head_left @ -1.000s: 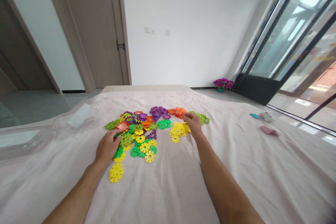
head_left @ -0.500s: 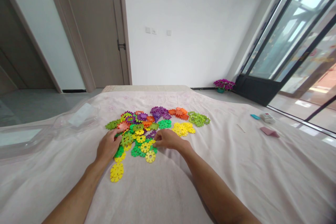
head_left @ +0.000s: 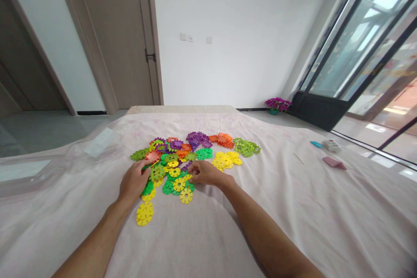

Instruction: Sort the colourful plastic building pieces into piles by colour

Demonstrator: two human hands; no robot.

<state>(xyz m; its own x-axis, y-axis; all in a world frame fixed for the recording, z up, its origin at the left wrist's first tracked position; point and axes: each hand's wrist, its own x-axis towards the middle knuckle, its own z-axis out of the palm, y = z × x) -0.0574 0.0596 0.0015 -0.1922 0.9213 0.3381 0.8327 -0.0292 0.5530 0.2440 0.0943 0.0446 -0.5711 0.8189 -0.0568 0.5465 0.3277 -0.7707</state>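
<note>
A mixed heap of plastic snowflake discs and gear-edged pieces lies in front of me. My left hand (head_left: 134,179) rests against the heap's left side, fingers stretched and apart from the thumb, near a salmon-orange square piece (head_left: 152,157) and an olive-green piece (head_left: 157,172). At the heap's right side my right hand (head_left: 204,172) is closed in a pinch at the edge of a yellow snowflake disc (head_left: 188,177); its fingertips are partly hidden. Below are another yellow disc (head_left: 186,196) and green discs (head_left: 168,186). Stacked yellow discs (head_left: 144,213) lie nearer me.
Sorted piles stand behind: purple (head_left: 199,139), orange (head_left: 224,140), lime-green (head_left: 246,147), green (head_left: 204,153) and yellow (head_left: 227,160). Clear plastic containers (head_left: 58,169) are at left. A pink folded item (head_left: 334,163) and a small white box (head_left: 331,145) sit right on the cloth (head_left: 276,208).
My right hand has shifted very slightly left at the heap's edge. My left hand and the sorted piles look the same.
</note>
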